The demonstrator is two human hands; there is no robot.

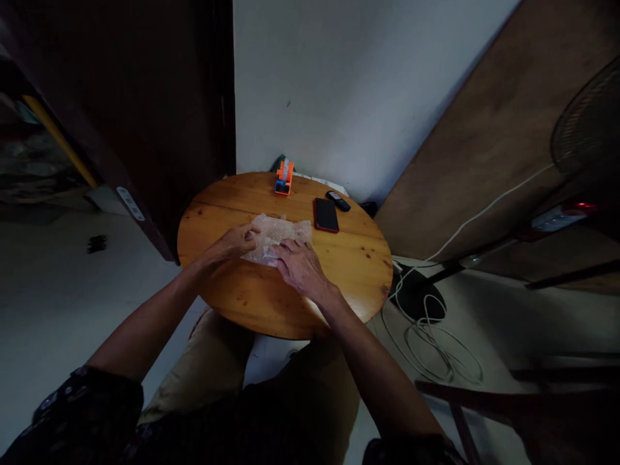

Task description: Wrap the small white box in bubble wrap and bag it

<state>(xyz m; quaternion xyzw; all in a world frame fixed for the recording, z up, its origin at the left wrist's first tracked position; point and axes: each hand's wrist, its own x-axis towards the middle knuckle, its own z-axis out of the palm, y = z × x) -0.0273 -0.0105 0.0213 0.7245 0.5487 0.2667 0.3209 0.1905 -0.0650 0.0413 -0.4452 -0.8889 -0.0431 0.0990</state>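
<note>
A crumpled, see-through sheet of bubble wrap (287,228) lies on the round wooden table (256,297). My left hand (237,241) is at the sheet's left edge, with its fingers curled and closed on the plastic. Resting on the front right part of the wrap is my right hand (301,263), palm down, its fingers stretched out and somewhat apart. Whether anything small lies inside the wrap is too unclear to tell.
An orange tape dispenser (285,177) stands at the table's back edge. A dark phone with a red edge (326,215) and a small keypad phone (338,201) lie at the back right. On the floor, a white cable (429,332) coils near a fan's base (419,294).
</note>
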